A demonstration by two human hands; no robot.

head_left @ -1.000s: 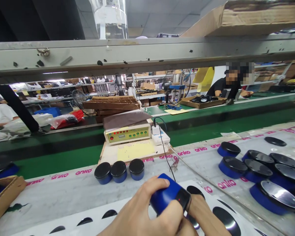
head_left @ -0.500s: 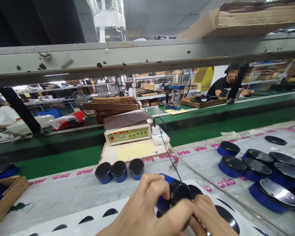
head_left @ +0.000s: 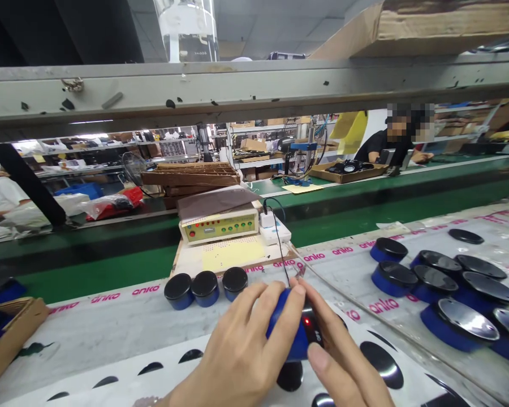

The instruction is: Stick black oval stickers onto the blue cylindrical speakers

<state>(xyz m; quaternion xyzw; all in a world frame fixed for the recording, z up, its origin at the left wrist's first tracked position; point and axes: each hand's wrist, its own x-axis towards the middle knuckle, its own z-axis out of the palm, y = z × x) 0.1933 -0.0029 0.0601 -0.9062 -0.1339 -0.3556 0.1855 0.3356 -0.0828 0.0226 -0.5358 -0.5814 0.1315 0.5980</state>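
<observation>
**A:** Right at the front, the left hand [head_left: 241, 353] and the right hand [head_left: 341, 362] have both grips clenched on a blue puck [head_left: 286, 330], held between them over a white sheet printed with black ovals [head_left: 254, 362]!

**B:** And there's a small red light [head_left: 307, 322] glowing on its black end! The left fingers [head_left: 275, 308] wrap the blue side, and the right thumb [head_left: 320, 362] lies along the dark end.

**A:** A thin black cable [head_left: 285, 265] climbs from the puck toward a white power block [head_left: 274, 233].

**B:** Just past the fingers, three more blue pucks [head_left: 206, 289] stand in a row, black tops up, on the bench [head_left: 89, 328] under pink "anko" lettering.

**A:** Over to the right, a tight cluster of blue pucks [head_left: 432, 288], some with shiny faces! On the left, a cardboard tray [head_left: 12, 333].

**B:** Behind the row, a tester box [head_left: 218, 227] shows red lights beside a yellow sheet [head_left: 233, 253].

**A:** And beyond the green conveyor [head_left: 97, 271], a co-worker in a black shirt [head_left: 384, 144] sits at the far line, near a tray of black parts [head_left: 348, 168]!
</observation>
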